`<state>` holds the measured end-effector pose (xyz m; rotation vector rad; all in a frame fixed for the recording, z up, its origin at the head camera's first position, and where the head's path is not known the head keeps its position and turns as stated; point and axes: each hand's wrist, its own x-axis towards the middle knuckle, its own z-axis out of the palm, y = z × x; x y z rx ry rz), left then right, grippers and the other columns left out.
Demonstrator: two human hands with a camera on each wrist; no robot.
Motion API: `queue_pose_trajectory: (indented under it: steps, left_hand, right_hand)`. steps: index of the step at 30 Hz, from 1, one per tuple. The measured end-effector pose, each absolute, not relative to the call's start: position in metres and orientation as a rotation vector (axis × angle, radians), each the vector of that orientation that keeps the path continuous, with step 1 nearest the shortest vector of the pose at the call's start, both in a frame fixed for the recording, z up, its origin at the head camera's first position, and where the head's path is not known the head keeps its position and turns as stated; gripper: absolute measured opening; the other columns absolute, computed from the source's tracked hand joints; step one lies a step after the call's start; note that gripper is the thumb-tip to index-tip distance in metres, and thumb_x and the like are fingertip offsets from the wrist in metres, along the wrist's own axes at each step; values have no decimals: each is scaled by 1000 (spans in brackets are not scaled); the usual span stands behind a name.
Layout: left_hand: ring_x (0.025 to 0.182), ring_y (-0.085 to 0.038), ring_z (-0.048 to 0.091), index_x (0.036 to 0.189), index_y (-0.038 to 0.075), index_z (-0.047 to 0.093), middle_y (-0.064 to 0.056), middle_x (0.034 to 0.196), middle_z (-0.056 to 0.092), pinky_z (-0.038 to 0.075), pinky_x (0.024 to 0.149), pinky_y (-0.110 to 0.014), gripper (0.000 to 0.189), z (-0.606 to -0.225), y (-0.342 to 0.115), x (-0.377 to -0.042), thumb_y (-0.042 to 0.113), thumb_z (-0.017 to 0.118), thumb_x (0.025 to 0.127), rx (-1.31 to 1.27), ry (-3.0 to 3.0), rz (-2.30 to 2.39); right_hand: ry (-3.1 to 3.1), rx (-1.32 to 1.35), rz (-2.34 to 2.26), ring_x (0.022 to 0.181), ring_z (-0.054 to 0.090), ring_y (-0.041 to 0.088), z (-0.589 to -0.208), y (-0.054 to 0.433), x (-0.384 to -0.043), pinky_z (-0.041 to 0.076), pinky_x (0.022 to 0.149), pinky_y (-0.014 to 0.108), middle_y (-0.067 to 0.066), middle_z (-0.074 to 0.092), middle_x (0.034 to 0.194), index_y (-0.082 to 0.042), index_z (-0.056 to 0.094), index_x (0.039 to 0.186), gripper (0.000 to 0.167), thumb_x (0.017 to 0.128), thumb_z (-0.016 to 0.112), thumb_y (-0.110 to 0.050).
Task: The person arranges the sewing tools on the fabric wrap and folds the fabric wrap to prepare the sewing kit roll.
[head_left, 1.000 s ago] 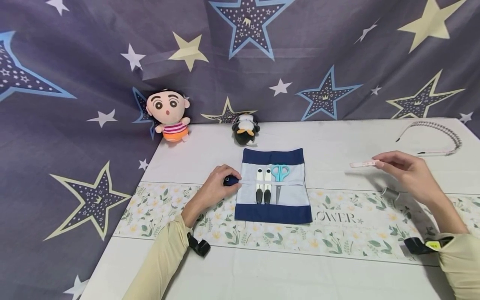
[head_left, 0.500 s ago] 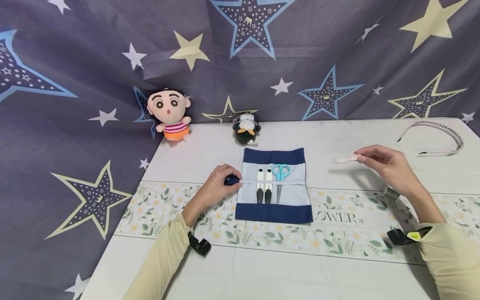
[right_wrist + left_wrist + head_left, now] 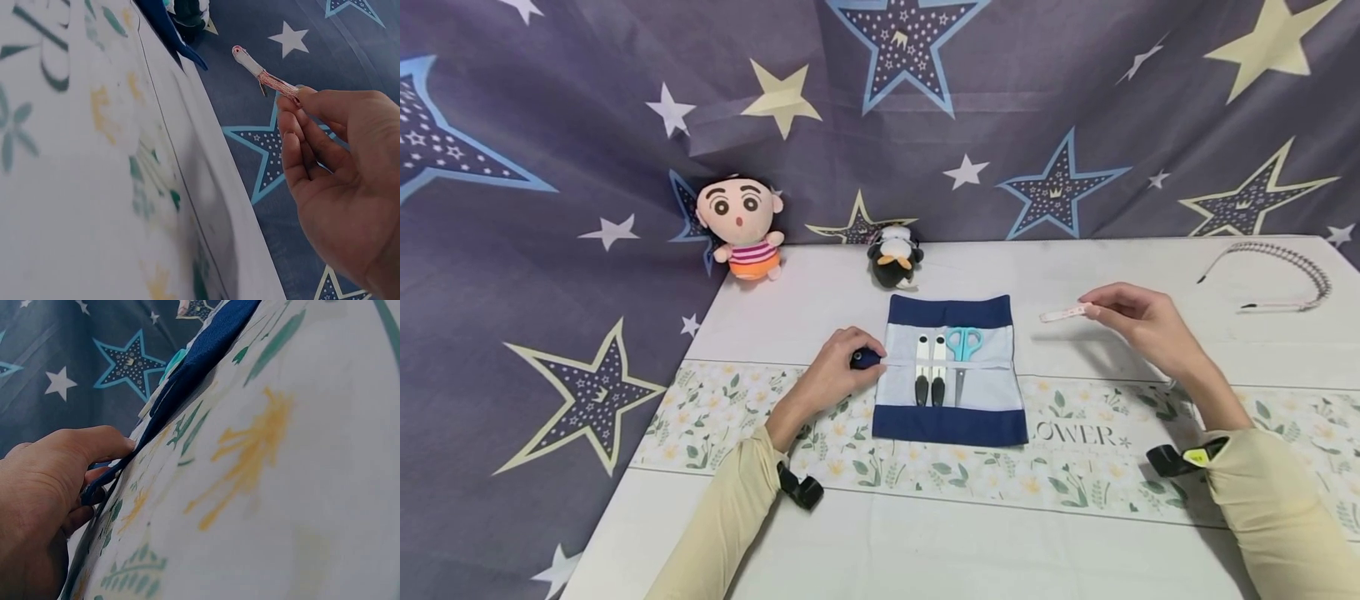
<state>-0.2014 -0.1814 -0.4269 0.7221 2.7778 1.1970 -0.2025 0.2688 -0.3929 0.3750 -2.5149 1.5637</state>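
A fabric tool pouch, navy-banded with a pale middle, lies flat and unfolded. Its elastic strap crosses two slim white tools with black ends and turquoise-handled scissors. At the pouch's left side my left hand pinches a navy tab with a snap; the left wrist view shows thumb and fingers on the navy cloth. Right of the pouch, above the table, my right hand pinches one end of a slim white-and-pink strip with a small hole at its free end.
Behind the pouch sit a penguin plush and a boy doll plush. A thin headband lies at the far right. A flower-printed runner crosses the table before a star-patterned curtain.
My right hand has moved left towards the pouch with the white-and-pink strip. A grey spool, visible earlier, is now mostly hidden behind my right wrist. My left hand stays at the tab.
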Motion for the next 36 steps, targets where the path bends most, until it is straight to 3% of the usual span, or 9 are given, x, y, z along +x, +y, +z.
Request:
queue_pose_trajectory:
  steps: [16,36]
  left_hand:
    - [108,-25,52,110,16,73,-1,115,63,49,87,-45,16,-427,-181,-201,20,77,94,709,2772,1196]
    - [107,-26,53,109,14,74,-2,114,64,49,87,-44,16,-427,-181,-201,18,78,94,728,2780,1205]
  right_hand:
    - [-2458,628,1621,83,67,13,-388,236,-220,50,70,21,10,73,101,5,72,115,17,100,66,0]
    - [-2488,770,1737,75,58,32,-389,181,-237,46,65,30,23,69,103,3,73,114,16,103,65,-5]
